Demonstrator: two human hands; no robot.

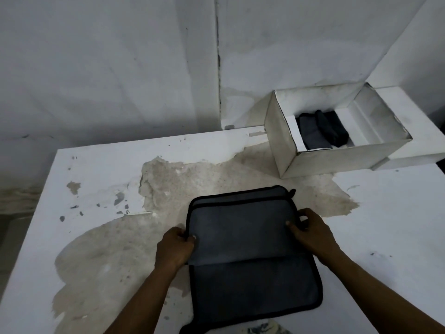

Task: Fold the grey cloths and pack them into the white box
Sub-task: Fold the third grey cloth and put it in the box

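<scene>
Both hands pinch the side edges of a grey cloth on the table, with the white box at the far right.

The grey cloth [250, 251], dark-trimmed, lies flat on the worn white table [385, 227], with a folded-over upper layer on top and a crease line running across its middle. The left hand [174, 248] grips the cloth's left edge, thumb on top and fingers curled under the layer. The right hand [313, 235] pinches the right edge the same way. The white box [337, 131] sits open, well apart from the cloth, against the wall. Inside it lie the folded grey cloths [322, 131]; how many there are is hard to tell in the dim light, maybe two.
</scene>
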